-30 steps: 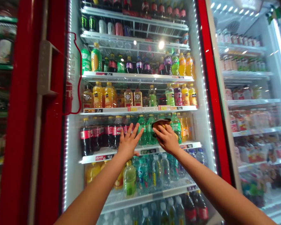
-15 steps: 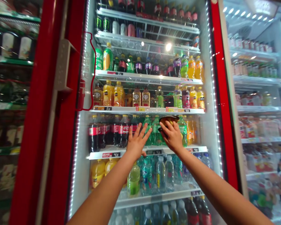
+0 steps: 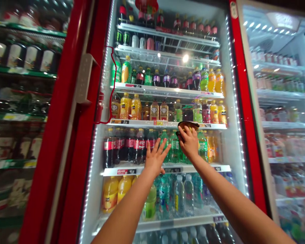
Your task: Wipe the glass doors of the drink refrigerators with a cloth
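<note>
My left hand [image 3: 156, 157] has its fingers spread, palm toward the glass door [image 3: 132, 76] of a red-framed drinks fridge, and holds nothing. To its right, my right hand [image 3: 189, 142] is closed on a folded dark brown cloth [image 3: 188, 125] with a black edge, against the glass; its exact kind is hard to make out. Behind my hands, through the glass, stand cola bottles [image 3: 140, 145] and green soda bottles [image 3: 174, 145]. The cloth overlaps the edge of the shelf [image 3: 142, 122] above them.
A grey door handle [image 3: 85, 78] juts out at the left on the red frame [image 3: 73, 142]. Another fridge with dark bottles [image 3: 29, 56] stands at the left. On the right is a lit cooler [image 3: 282, 95] with several stocked shelves.
My view has shifted, so the fridge sits a little lower and further right. My right hand has slid slightly upward on the glass with the cloth. My left hand stays about where it was.
</note>
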Tool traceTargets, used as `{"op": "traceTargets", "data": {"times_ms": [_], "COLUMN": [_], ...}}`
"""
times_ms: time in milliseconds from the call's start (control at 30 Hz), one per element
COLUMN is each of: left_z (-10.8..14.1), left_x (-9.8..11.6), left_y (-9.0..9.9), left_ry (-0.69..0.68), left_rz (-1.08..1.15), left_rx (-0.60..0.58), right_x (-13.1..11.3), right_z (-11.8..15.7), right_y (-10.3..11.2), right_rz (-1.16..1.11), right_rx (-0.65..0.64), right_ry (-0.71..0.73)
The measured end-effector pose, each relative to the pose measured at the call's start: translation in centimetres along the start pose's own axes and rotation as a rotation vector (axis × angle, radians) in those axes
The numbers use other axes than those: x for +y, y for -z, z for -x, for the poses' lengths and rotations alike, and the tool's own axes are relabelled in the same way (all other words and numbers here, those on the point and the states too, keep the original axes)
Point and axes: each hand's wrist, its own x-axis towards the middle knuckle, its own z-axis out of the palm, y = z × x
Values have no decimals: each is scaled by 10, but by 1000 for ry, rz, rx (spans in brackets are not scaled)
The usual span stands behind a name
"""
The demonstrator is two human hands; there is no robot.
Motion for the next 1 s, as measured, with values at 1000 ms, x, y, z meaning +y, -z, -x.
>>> {"op": "traceTargets", "data": {"times_ms": [1000], "left_z": [64], "left_x": [-78], "left_y": [5], "left_ry": [257], "left_rz": [11], "left_rx": [-21], "right_x": [-46], "right_z": [9], "right_y": [-4], "right_rz": [-64], "right_rx": [-12], "right_ry": [-48]}}
